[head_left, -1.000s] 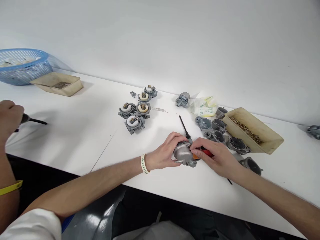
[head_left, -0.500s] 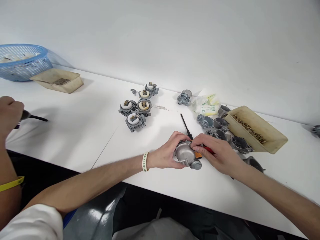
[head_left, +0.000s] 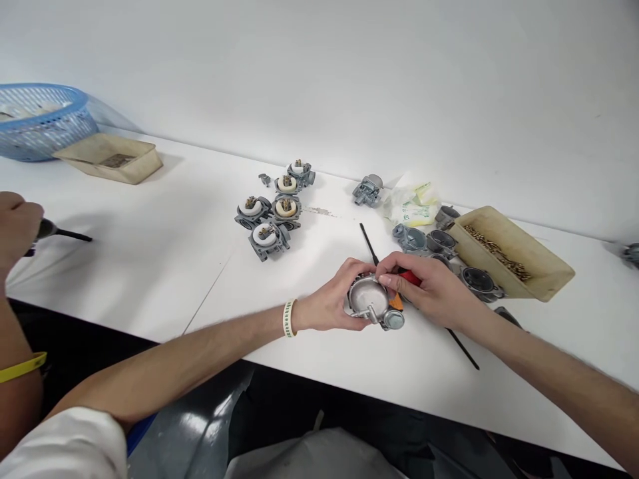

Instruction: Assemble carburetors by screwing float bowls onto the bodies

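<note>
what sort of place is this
Probably a workshop or small assembly room: similar grey metal castings stand on a white table, a beige bin holds small brass-coloured parts, and a co-worker's hand grips a dark tool.

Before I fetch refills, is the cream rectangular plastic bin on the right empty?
Partly filled: small brass-coloured metal pieces lie inside the bin, with bare plastic showing beside them.

Blue basket (head_left: 44, 136) far left, plastic bag (head_left: 412, 207) near white wall (head_left: 299, 80)
</note>
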Motion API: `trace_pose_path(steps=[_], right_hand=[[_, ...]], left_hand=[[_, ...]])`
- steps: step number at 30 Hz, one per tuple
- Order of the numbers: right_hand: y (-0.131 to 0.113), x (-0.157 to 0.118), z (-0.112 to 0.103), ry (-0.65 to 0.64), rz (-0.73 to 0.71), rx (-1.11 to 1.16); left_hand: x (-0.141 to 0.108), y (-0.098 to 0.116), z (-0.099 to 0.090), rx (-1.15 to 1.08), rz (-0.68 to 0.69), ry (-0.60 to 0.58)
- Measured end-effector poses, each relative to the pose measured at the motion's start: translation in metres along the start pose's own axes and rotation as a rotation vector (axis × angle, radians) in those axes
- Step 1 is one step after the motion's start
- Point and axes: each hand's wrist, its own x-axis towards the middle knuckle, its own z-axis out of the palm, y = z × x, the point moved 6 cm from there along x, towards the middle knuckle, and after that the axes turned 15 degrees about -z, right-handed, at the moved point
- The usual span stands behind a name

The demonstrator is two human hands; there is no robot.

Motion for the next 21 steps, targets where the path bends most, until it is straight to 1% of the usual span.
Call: trace_pose_path(steps=[5, 7, 9, 12, 15, 21], right_hand=[[0.005, 0.006, -0.002, -0.091, 0.093, 0.019], [0.009, 0.010, -0.003, -0.139, 0.128, 0.058], [0.012, 0.016, -0.003, -0.194, 0.131, 0.115], [0.014, 0.026, -0.004, -0.240, 0.095, 0.142], [0.014, 0.030, -0.005, -0.216, 0.060, 0.094], [0.005, 0.023, -0.006, -0.171, -0.168, 0.154]], left_hand=[[0.000, -0.003, 0.001, -0.068, -0.078, 0.004], [0.000, -0.005, 0.001, -0.110, -0.109, 0.004], [0.001, -0.008, 0.001, -0.163, -0.148, 0.004], [0.001, -0.012, 0.000, -0.236, -0.201, 0.008], [0.001, -0.011, -0.001, -0.259, -0.214, 0.006], [-0.003, -0.003, 0.002, -0.273, -0.224, -0.054]])
